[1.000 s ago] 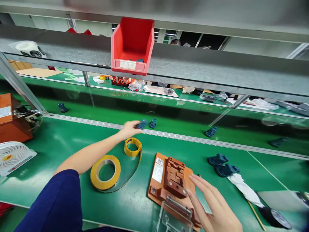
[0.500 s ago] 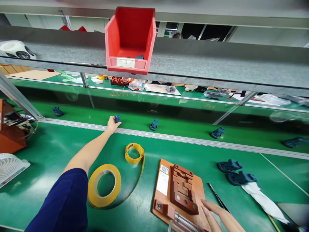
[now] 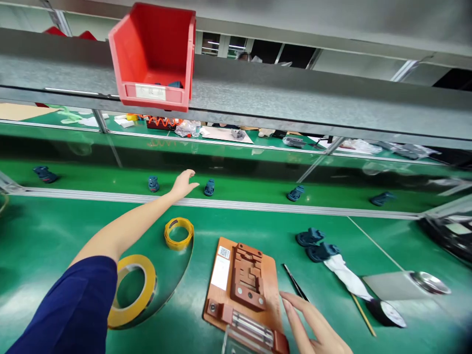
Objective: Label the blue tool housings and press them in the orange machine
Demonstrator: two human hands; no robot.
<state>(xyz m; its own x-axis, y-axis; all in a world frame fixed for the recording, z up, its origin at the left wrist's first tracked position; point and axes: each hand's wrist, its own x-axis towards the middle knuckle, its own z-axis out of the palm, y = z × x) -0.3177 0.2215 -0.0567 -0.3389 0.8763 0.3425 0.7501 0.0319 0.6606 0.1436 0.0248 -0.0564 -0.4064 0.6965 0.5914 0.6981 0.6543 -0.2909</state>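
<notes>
Head camera view: my left hand (image 3: pixel 182 186) is hovering over the far green strip (image 3: pixel 254 191), beyond the metal rail (image 3: pixel 258 206), with thumb and fingers spreading apart and holding nothing. One dark blue part (image 3: pixel 153 184) is sitting on the strip to the left of that hand, and a second blue part (image 3: pixel 209 187) is sitting just right of my thumb, apart from it. Along the same strip, a third blue part (image 3: pixel 295 193) and a fourth blue part (image 3: pixel 382 198) are lying farther right, and a fifth blue part (image 3: pixel 44 174) is lying far left.

My right hand (image 3: pixel 311 327) is hanging at the near right, its fingers loosely extending and gripping nothing that I can see; the rest of it is falling outside the view. Its fingertips are pointing toward the right edge of the brown fixture (image 3: pixel 271 275); whether they are touching it, I cannot tell. Dark tweezers (image 3: pixel 295 281) are lying just beyond those fingers. Left of the fixture, a large yellow tape roll (image 3: pixel 149 280) is resting nearer than a small yellow tape roll (image 3: pixel 168 239).
</notes>
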